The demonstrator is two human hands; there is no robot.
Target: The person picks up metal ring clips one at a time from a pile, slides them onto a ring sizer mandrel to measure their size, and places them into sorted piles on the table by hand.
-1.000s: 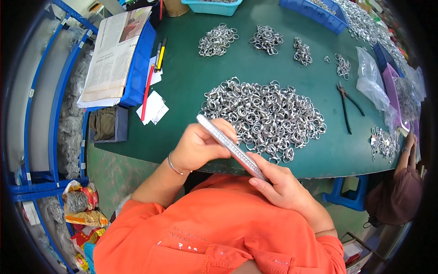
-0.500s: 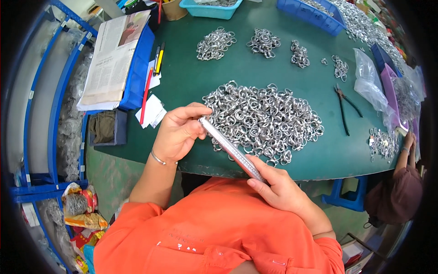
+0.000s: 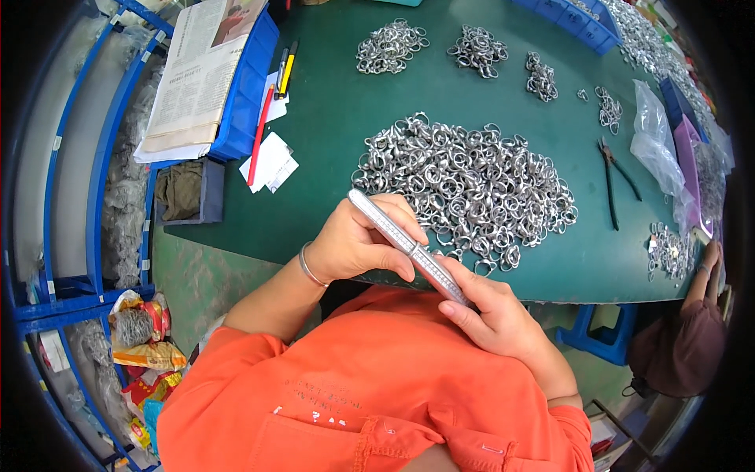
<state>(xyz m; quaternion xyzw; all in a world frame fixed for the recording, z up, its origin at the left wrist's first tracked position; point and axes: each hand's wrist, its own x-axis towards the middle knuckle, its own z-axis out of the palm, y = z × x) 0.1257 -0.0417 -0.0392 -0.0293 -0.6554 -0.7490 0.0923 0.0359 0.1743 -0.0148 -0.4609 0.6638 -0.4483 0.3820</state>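
Observation:
My right hand [image 3: 497,316] is closed around the thick end of a silvery, graduated ring mandrel [image 3: 383,219], which slants up to the left over the table's near edge. A thin metal ring [image 3: 414,248] encircles it about midway. My left hand [image 3: 366,242] has its thumb and fingers closed on either side of that ring; some fingers are hidden behind the mandrel. Just beyond my hands lies a big heap of silver-coloured rings [image 3: 480,185] on the green table [image 3: 314,165].
Smaller ring piles [image 3: 392,46] lie farther back. Pliers [image 3: 610,182] rest to the right, near a plastic bag [image 3: 657,138] and a purple tray [image 3: 687,161]. At left are a newspaper [image 3: 197,86] on a blue bin, pens [image 3: 289,69] and paper slips [image 3: 273,161]. Another person's arm [image 3: 698,279] shows at far right.
My left hand has moved from the mandrel's thin tip down to its middle, where the ring now sits. The view has shifted slightly, with the table lying higher in it.

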